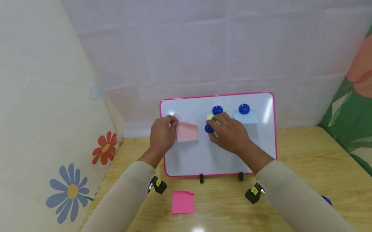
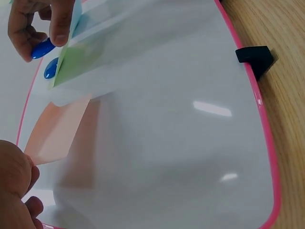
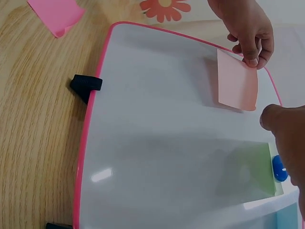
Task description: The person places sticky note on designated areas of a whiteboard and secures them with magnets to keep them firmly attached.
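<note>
A whiteboard (image 1: 206, 161) with a pink rim stands on the table. My left hand (image 1: 162, 135) pinches a pale pink sticky note (image 1: 187, 132) by its upper left corner, at the board's left side. Between the fingers and thumb of my right hand (image 1: 228, 132) is a round blue magnet (image 1: 209, 128), just right of that note. A green sticky note (image 2: 78, 59), partly hidden by the right hand in the head view, hangs under a second blue magnet (image 1: 217, 110). Farther right, another blue magnet (image 1: 244, 109) holds a light blue sticky note (image 1: 246, 117).
On the wooden table (image 1: 226, 214) in front of the board lies a bright pink sticky note (image 1: 182, 202). Two black feet (image 1: 201, 179) support the board's lower edge. A blue object (image 1: 327, 200) shows partly from behind the right sleeve. A pale cloth (image 1: 188, 57) hangs behind.
</note>
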The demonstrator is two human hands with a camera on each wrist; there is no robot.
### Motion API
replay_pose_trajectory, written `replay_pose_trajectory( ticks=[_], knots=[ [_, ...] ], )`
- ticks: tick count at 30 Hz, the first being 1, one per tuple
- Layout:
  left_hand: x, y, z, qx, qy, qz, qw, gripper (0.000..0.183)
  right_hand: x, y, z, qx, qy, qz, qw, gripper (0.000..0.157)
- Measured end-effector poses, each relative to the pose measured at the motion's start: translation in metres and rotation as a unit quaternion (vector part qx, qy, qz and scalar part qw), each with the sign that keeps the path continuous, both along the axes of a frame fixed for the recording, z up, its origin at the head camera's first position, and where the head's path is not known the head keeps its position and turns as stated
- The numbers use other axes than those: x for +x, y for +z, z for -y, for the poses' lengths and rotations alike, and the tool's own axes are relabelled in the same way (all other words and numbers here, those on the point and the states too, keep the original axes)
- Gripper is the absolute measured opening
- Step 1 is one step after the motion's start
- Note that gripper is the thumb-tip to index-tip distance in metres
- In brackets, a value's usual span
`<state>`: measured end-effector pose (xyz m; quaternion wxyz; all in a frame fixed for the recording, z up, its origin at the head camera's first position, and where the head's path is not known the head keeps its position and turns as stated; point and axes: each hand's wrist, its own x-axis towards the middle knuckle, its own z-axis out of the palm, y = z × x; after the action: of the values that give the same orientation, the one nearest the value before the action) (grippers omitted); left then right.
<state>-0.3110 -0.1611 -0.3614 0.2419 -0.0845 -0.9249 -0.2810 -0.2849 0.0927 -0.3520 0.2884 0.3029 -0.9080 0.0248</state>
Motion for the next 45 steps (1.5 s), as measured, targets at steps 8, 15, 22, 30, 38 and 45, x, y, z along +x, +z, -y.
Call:
replay_pose_trajectory(
  ticks=[8, 15, 22, 30, 38, 45],
  knots=[
    [-0.004, 0.002, -0.001, -0.002, 0.004, -0.013, 0.9999, 0.013, -0.003, 0.000, 0.004, 0.000, 0.000, -0.015, 1.000, 0.050],
    [-0.010, 0.004, -0.002, -0.010, 0.016, -0.017, 0.9997, 0.014, -0.005, -0.002, 0.007, 0.002, 0.002, -0.032, 0.999, 0.050],
    [-0.011, 0.006, -0.003, -0.008, 0.025, -0.011, 0.9996, 0.016, -0.008, -0.002, 0.010, 0.001, 0.001, -0.031, 1.000, 0.049],
    [-0.011, 0.009, -0.004, -0.004, 0.025, -0.014, 0.9996, 0.017, -0.011, -0.004, 0.013, 0.002, 0.003, -0.033, 0.999, 0.050],
    [-0.013, 0.011, -0.006, -0.004, 0.026, -0.021, 0.9994, 0.017, -0.013, -0.004, 0.015, 0.000, -0.006, -0.028, 1.000, 0.049],
    [-0.015, 0.011, -0.005, -0.007, 0.041, -0.028, 0.9987, 0.016, -0.015, -0.001, 0.020, -0.002, 0.000, -0.029, 1.000, 0.047]
  ],
)
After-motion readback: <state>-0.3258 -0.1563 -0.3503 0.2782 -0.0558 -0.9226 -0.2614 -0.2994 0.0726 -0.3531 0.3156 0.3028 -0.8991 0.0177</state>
